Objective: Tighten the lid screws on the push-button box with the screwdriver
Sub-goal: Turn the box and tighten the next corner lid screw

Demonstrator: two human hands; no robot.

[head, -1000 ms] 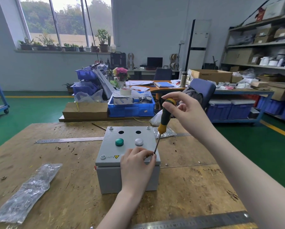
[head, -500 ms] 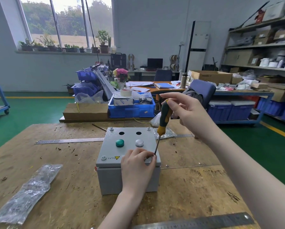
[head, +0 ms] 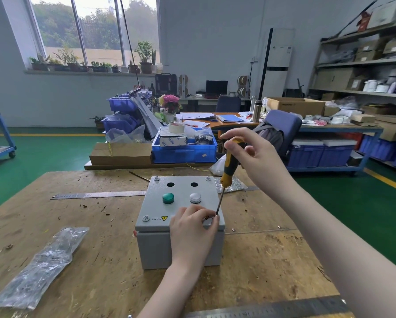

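Observation:
A grey push-button box (head: 160,207) stands on the wooden workbench (head: 100,249), with a green button (head: 168,198), a white button (head: 195,197) and two open holes in its lid. Screws show at the far left (head: 156,179), far right (head: 207,178) and near left (head: 145,218) corners. My right hand (head: 254,154) grips the yellow-black handle of a screwdriver (head: 227,172), whose tip stands at the near right corner. My left hand (head: 192,228) rests on that corner, its fingertips pinching at the tip. The screw there is hidden.
A crumpled plastic bag (head: 43,262) lies at the left. One steel ruler (head: 98,195) lies behind the box, another (head: 268,308) along the near edge. A foil bag (head: 235,185) sits right of the box. Blue bins (head: 183,150) and cardboard stand beyond the bench.
My right hand's fingers have shifted round the screwdriver handle, as in a turn. The tip and my left hand stay at the near right corner.

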